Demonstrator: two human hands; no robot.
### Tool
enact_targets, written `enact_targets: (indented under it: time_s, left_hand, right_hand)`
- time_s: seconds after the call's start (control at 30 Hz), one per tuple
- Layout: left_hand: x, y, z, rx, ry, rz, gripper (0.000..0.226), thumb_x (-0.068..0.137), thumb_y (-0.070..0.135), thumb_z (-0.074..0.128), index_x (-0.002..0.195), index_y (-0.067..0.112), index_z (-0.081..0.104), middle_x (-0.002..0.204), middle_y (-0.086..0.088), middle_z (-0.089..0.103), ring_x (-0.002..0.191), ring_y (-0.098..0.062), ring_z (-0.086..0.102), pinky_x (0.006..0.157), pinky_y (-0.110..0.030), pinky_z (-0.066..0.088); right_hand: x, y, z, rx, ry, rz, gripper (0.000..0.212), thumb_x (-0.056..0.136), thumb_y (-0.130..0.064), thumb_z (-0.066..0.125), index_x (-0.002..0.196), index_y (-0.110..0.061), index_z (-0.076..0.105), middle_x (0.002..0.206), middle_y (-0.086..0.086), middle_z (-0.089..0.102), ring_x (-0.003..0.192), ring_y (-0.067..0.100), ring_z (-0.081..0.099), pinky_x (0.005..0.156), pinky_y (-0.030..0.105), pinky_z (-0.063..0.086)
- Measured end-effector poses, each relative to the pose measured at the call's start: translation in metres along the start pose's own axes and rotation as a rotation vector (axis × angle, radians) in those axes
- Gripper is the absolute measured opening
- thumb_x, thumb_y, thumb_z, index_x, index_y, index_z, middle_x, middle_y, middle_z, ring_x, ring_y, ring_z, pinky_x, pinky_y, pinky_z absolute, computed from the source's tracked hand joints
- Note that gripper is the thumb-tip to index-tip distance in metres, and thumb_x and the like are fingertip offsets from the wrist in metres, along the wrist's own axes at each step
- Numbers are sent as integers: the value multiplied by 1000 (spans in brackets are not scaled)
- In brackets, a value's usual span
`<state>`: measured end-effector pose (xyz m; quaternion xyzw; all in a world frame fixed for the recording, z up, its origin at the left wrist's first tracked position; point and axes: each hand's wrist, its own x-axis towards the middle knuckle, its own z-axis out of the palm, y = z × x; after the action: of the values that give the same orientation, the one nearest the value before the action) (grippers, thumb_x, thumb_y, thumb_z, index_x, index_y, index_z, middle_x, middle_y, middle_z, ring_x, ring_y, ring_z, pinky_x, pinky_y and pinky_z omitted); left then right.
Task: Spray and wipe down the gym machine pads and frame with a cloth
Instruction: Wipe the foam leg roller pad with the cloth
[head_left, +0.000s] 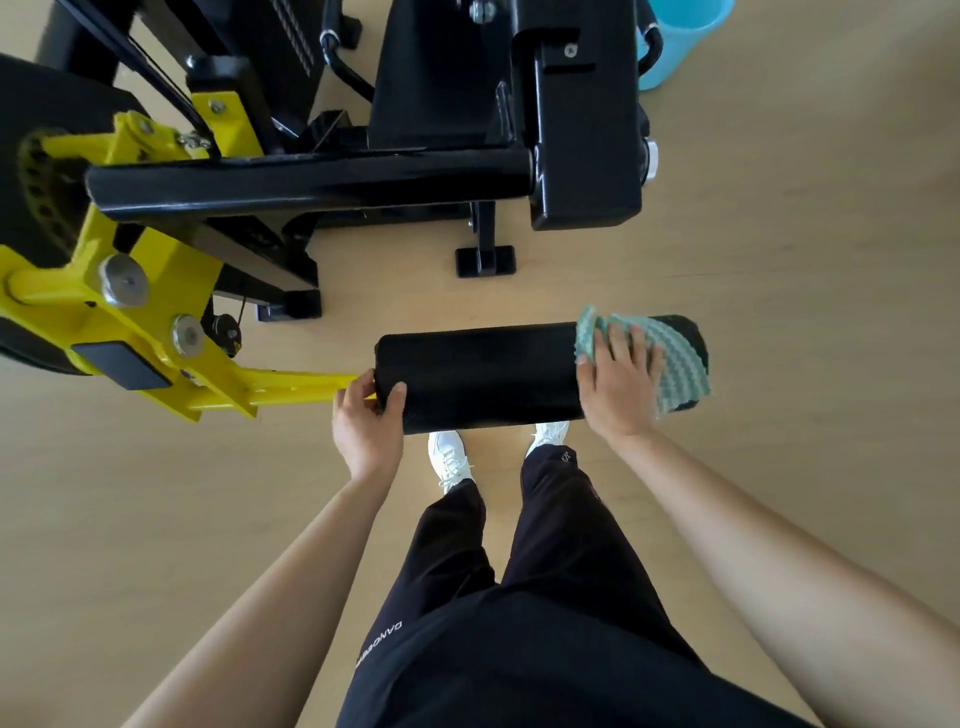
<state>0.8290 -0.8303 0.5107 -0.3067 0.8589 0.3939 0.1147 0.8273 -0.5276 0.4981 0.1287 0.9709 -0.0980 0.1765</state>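
A: Pale wood-look floor (779, 234) all round, and the black roller pad (483, 379) lying crosswise over it. That pad is my landmark.

B: Start at the fingers, then.

A: The right hand (621, 387) has its fingers spread flat, pressing a green-and-white checked cloth (670, 358) onto the pad's right end; the cloth drapes over the top and down the near side. The left hand (366, 423) is clenched round the pad's left end, thumb on the near face, fingers curled behind it, where the yellow lever arm (244, 389) joins.

B: So it's braced on one side and wiped on the other?

A: That's my reading: the wiping step on this pad, with the left grip stopping it from turning. I see no spray bottle. Next I'd expect the cloth to be drawn leftward along the pad, with firm pressure, then the pad rolled to reach its far side.

B: And the frame?

A: The black frame beam (311, 182) sits beyond the pad, not yet touched by either hand. A light blue bin (675, 41) stands far beyond the pad's right end.

B: Any writing?

A: White lettering on the dark trousers (519, 623), below the pad; it's upside down and I can't read it with confidence.
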Motion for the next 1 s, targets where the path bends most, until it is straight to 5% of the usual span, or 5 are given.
enact_targets:
  time_s: [0.27,0.5,0.6,0.77,1.0]
  left_hand:
    - [-9,-24,-4,-182,-16,-50,37,88,21,78,124,21,69,111,3,69,90,-7,70,89,-32,58]
    - [-24,-33,-9,-152,-38,-129,10,91,19,73,100,17,69,91,4,76,83,3,68,77,-21,51]
    - [-20,-33,-11,-158,-40,-135,12,93,24,72,104,18,72,98,5,76,85,9,67,79,-20,51]
    - [-16,-26,-13,-78,-30,-160,16,94,39,68,103,26,69,99,7,74,95,-15,70,85,-35,51]
    - [-3,-14,-11,-25,3,-115,41,90,53,69,119,24,63,115,6,68,103,-18,65,88,-38,47]
  right_hand:
    - [-1,-149,27,-103,-170,-545,53,108,-41,30,159,-26,31,166,0,32,154,36,23,123,60,16]
    - [-4,-194,30,-169,-312,-819,61,105,-62,19,162,-40,17,172,-8,9,159,33,1,125,61,0]
    - [11,-155,18,-210,-230,-703,62,104,-64,9,162,-40,13,170,-1,22,155,37,22,125,58,14]
    - [33,-59,-7,-176,-138,-334,77,99,-71,1,148,-30,44,145,6,57,132,36,51,118,55,29]
    - [54,54,-22,-182,-132,69,80,97,-75,2,148,-33,46,156,4,48,147,40,34,123,62,10]
